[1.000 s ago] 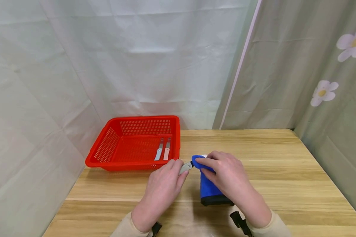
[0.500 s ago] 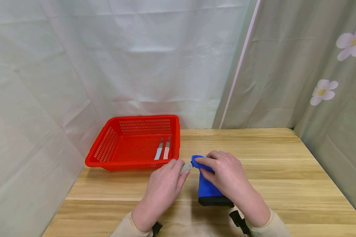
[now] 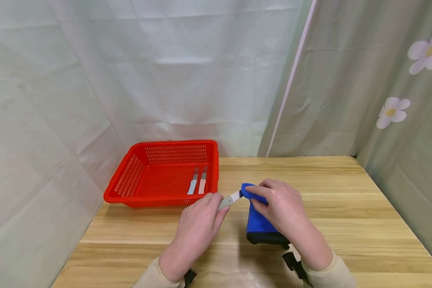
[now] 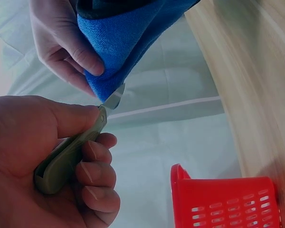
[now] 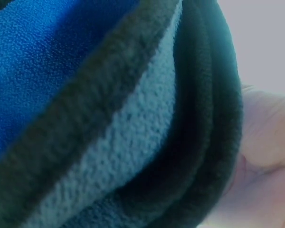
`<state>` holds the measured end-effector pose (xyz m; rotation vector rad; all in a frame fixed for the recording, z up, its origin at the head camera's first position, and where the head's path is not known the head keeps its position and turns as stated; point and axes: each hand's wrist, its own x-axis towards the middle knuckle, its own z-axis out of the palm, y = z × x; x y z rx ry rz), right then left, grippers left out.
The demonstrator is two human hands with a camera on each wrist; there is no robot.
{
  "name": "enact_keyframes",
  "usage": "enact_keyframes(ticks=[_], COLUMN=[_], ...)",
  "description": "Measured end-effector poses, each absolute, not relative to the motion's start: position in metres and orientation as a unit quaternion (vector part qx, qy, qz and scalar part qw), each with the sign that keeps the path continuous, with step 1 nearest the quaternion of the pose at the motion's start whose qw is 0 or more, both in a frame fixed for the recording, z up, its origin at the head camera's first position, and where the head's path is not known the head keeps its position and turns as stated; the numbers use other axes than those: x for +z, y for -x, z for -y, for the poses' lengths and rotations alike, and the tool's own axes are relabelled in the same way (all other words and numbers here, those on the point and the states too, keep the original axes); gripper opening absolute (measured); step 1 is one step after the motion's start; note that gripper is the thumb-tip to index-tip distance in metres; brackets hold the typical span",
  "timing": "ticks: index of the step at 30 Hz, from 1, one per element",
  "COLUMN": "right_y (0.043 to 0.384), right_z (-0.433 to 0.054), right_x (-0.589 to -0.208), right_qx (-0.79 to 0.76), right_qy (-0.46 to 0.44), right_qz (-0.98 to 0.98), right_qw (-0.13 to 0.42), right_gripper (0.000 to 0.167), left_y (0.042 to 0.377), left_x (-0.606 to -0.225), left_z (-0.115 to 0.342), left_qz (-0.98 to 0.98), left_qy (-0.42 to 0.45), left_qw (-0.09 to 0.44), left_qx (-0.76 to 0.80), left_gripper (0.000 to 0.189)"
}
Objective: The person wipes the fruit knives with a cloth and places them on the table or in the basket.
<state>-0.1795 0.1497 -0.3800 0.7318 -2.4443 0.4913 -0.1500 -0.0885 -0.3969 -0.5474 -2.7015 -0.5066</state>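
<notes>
My left hand [image 3: 198, 226] grips a folding knife [image 3: 226, 203] by its grey-green handle, the blade unfolded and pointing right. In the left wrist view the thumb lies along the knife handle [image 4: 66, 159], with the fingers curled round it. A blue cloth [image 3: 261, 222] with a black border hangs folded from my right hand [image 3: 282, 206]. Thumb and fingers of that hand pinch a fold of it at the blade's outer end, which the cloth hides in the head view. The cloth's folds [image 5: 38, 61] fill most of the right wrist view.
A red plastic basket [image 3: 140, 200] stands at the back left of the wooden table [image 3: 331, 224]. Inside, against its right side, lie two more knives, one with a light blue handle [image 3: 192, 187] and one with a pink handle [image 3: 202, 186]. Curtains [image 3: 201, 80] hang behind.
My right hand and the cloth have slid outward along the blade, to the right and slightly up, baring more metal. The left hand with the knife has hardly moved.
</notes>
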Motion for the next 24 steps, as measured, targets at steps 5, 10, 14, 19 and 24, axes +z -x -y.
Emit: enact_keyframes(ticks=[5, 10, 14, 19, 24], right_y=[0.181, 0.182, 0.182, 0.183, 0.184], right_z=[-0.154, -0.157, -0.159, -0.161, -0.164], right_x=[-0.378, -0.376, -0.375, -0.376, -0.377], right_qx=[0.183, 0.179, 0.179, 0.177, 0.178], right_qy=[-0.249, -0.234, -0.227, -0.221, -0.213], right_qz=[0.918, 0.926, 0.929, 0.932, 0.934], right_qw=[0.248, 0.234, 0.230, 0.228, 0.225], right_gripper=[0.037, 0.036, 0.036, 0.036, 0.035], left_y=[0.150, 0.150, 0.150, 0.150, 0.150], left_x=[-0.396, -0.395, -0.395, -0.394, -0.394], left_z=[0.088, 0.088, 0.088, 0.089, 0.089], left_qz=[0.953, 0.953, 0.954, 0.953, 0.953], left_qy=[0.185, 0.182, 0.179, 0.180, 0.179], left_qw=[0.162, 0.165, 0.163, 0.164, 0.167], left_qx=[-0.178, -0.176, -0.178, -0.178, -0.181], left_gripper=[0.025, 0.024, 0.024, 0.023, 0.023])
